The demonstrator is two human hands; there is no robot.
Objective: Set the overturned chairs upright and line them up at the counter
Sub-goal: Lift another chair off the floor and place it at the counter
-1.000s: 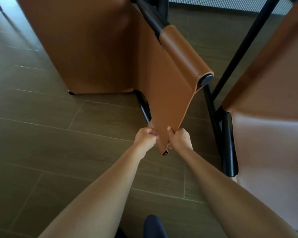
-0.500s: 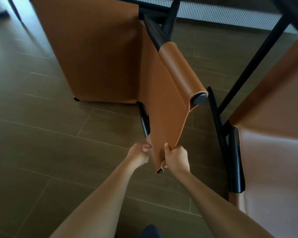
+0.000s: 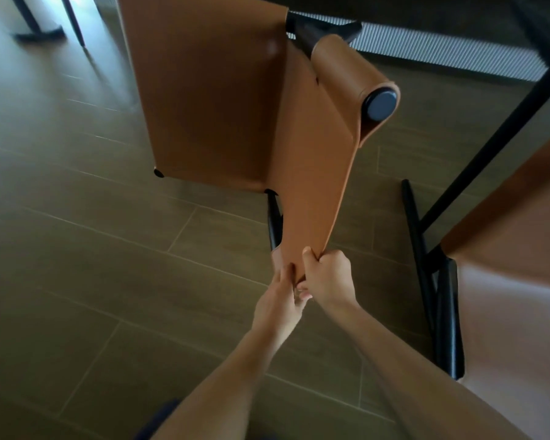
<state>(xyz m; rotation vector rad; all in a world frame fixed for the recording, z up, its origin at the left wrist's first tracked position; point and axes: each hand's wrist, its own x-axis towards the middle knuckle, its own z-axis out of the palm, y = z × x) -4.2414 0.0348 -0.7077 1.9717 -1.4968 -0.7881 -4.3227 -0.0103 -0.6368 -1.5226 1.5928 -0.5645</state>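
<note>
A tan leather chair (image 3: 210,100) with a black metal frame fills the upper middle of the view, its leather-wrapped armrest (image 3: 350,74) ending in a round black cap. Both of my hands grip the narrow near end of its leather side panel. My left hand (image 3: 278,300) holds it from the left and below. My right hand (image 3: 326,274) is closed on it from the right, thumb on top. A second tan chair (image 3: 518,312) stands close at the right, cut off by the frame edge.
Brown wood-look floor tiles (image 3: 92,265) spread to the left and below. The second chair's black base rails (image 3: 438,296) lie on the floor at the right. A ribbed pale panel (image 3: 442,49) runs along the top right. Black legs (image 3: 38,23) of other furniture stand top left.
The chair and my hands sit lower and closer in view than a second ago. My left hand has shifted under the panel end, closer against my right hand.
</note>
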